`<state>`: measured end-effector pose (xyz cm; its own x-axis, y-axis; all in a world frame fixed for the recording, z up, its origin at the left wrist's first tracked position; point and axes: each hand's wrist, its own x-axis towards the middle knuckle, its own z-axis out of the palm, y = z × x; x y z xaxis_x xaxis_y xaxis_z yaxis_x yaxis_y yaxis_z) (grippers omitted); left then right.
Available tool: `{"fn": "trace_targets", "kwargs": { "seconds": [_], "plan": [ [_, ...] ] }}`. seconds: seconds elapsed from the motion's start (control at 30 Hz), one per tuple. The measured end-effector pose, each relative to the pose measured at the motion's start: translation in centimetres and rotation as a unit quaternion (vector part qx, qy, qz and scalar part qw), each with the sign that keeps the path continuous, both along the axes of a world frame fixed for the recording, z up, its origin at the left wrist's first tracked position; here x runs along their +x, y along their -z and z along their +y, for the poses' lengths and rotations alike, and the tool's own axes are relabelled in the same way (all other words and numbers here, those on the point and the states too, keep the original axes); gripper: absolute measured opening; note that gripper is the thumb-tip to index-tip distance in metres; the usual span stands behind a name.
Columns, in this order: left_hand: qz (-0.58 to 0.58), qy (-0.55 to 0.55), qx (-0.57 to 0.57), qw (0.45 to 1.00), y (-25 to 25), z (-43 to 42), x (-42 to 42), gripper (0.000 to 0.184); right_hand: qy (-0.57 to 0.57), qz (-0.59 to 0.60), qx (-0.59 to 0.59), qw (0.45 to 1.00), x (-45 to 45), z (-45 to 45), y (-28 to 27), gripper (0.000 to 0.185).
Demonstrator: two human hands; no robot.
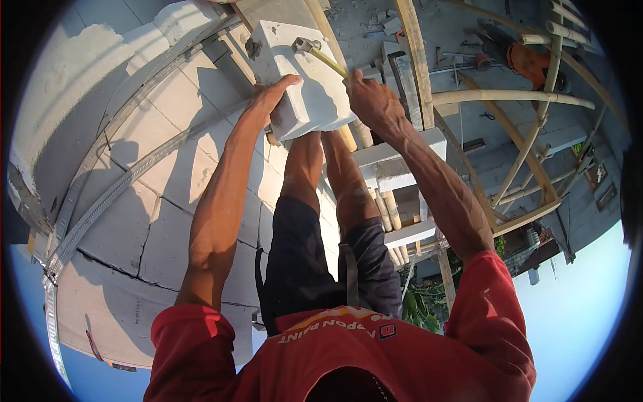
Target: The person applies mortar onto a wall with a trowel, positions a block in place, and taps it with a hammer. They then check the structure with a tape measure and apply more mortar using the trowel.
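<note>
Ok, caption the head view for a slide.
Left hand on a white block, right hand holding a hammer over it, bamboo poles off to the right.

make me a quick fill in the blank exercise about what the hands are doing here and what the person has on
1. The right hand grips a ____ by its handle.
2. The left hand touches a block whose colour is ____.
3. The colour of the shirt the person wears is ____.

Missing words: hammer; white; red
</note>
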<state>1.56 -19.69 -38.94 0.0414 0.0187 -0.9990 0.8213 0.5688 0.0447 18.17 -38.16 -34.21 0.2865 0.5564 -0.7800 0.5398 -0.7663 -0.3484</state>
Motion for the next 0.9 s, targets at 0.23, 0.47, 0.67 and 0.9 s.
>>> {"fn": "trace_targets", "kwargs": {
  "seconds": [0.23,0.47,0.67,0.9],
  "plan": [
    [0.038,0.015,-0.017,0.999,1.0,0.1,0.1,0.088,0.187,-0.077,0.231,0.952,0.8,2.2,-4.9,0.030],
    [-0.020,0.023,0.029,0.999,-1.1,0.3,0.6,0.100,0.065,0.026,0.014,0.997,-1.2,-0.5,2.4,0.033],
    [0.061,0.046,-0.048,0.996,1.0,0.6,0.4,0.101,0.183,-0.050,0.180,0.965,-0.4,1.7,-3.1,0.034],
    [-0.016,0.025,0.025,0.999,-1.1,-0.4,0.5,0.105,0.038,0.032,-0.007,0.999,-1.4,1.3,2.4,0.024]
  ]
}}
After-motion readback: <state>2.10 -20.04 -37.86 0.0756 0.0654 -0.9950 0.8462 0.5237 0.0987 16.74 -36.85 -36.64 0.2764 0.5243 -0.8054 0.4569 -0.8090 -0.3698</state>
